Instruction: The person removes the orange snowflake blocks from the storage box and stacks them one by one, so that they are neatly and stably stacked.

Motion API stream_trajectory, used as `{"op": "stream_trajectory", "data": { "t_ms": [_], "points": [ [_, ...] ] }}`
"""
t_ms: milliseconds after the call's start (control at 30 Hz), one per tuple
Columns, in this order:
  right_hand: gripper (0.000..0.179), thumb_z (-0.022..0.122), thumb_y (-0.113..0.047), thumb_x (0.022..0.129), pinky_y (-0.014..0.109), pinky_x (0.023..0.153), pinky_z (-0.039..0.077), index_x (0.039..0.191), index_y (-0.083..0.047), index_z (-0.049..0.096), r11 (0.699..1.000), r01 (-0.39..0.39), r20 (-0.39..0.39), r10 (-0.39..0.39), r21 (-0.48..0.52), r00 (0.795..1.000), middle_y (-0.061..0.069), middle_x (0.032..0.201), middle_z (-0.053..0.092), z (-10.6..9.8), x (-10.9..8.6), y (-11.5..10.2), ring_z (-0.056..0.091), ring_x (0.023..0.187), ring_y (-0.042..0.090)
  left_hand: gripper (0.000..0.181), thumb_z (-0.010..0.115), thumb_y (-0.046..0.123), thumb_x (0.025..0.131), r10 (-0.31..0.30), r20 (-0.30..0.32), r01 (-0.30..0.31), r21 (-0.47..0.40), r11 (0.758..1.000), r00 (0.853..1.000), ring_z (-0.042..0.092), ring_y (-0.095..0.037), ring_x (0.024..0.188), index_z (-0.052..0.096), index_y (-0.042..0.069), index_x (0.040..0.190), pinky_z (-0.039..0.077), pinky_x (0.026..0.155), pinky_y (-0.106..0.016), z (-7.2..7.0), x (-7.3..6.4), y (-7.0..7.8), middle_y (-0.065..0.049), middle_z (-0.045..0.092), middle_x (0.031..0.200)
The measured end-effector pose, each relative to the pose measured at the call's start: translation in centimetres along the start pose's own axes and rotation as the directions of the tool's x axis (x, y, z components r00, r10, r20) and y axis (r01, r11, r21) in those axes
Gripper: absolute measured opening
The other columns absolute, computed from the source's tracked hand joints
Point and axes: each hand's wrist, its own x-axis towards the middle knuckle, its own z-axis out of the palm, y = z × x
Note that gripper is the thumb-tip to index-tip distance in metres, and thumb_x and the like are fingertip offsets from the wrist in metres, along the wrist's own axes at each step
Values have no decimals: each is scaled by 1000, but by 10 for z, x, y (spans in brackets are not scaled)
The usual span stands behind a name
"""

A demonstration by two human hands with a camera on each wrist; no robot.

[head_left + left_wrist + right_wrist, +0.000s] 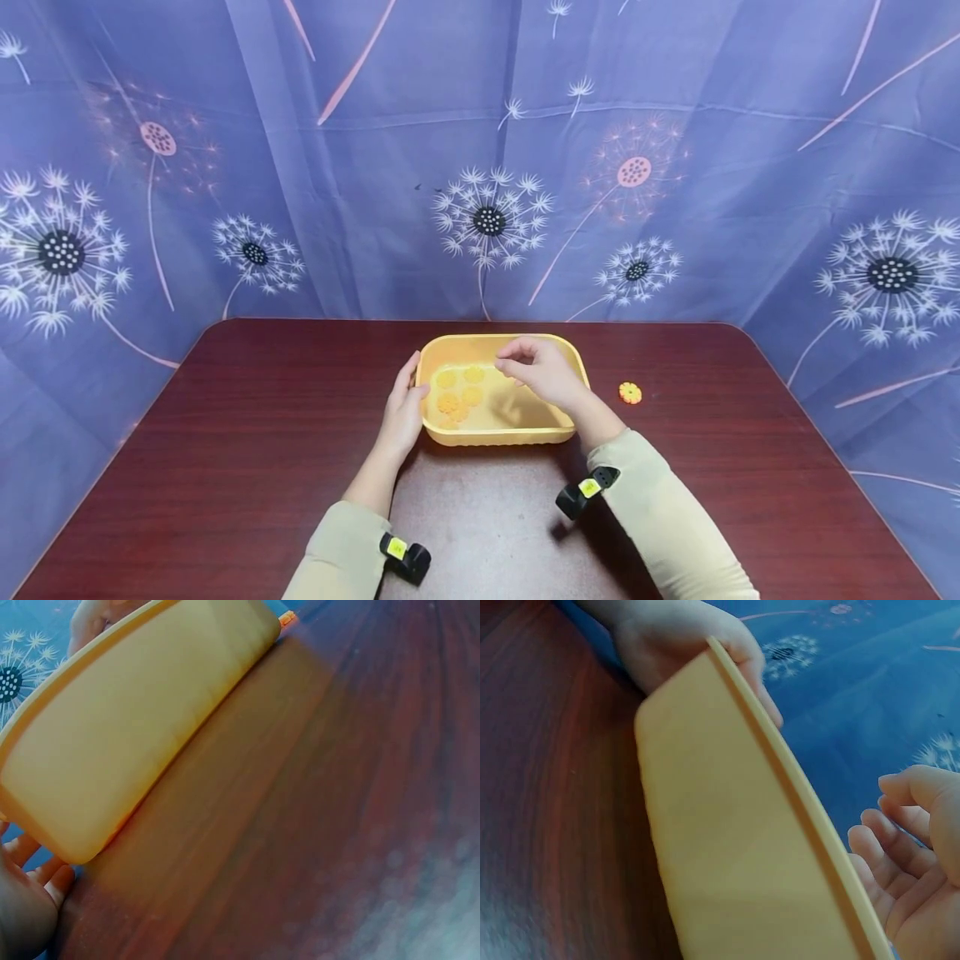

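Observation:
A yellow rectangular plastic basin [517, 437] stands on the table. Several flat yellow flower-shaped pieces [447, 403] lie inside, toward its left end. My left hand [405, 417] grips that end, thumb over the rim and fingers along the outer wall. Over the right half of the basin hovers my right hand [546, 375], its fingers loosely bent; the right wrist view shows nothing between thumb and fingers. One orange-and-yellow flower piece [630, 392] lies on the table to the right of the basin.
The dark red wooden table [262, 450] has a rounded back edge. Behind it and at both sides hangs a blue curtain [390, 192] with dandelion prints. Both forearms come in from the front, with a black camera strapped at each wrist.

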Motion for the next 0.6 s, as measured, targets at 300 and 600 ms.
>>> {"op": "stream_trajectory", "data": {
  "t_ms": [300, 600],
  "points": [
    [24, 67, -9, 83, 22, 75, 51, 101, 7, 64, 998, 55, 110, -51, -30, 993, 15, 94, 67, 26, 5, -3, 59, 80, 9, 57, 38, 10, 95, -11, -21, 12, 17, 1000, 1000, 29, -25, 140, 26, 16, 150, 29, 113, -45, 1, 2, -5, -11, 28, 155],
    [24, 66, -9, 85, 22, 72, 52, 104, 4, 65, 997, 55, 327, -33, -58, 944, 13, 96, 69, 41, 7, 3, 61, 80, 10, 57, 37, 7, 95, 12, -11, -11, 10, 1000, 1000, 29, -29, 140, 25, 13, 150, 29, 113, -47, -1, 2, -5, -12, 27, 155]
  ]
}}
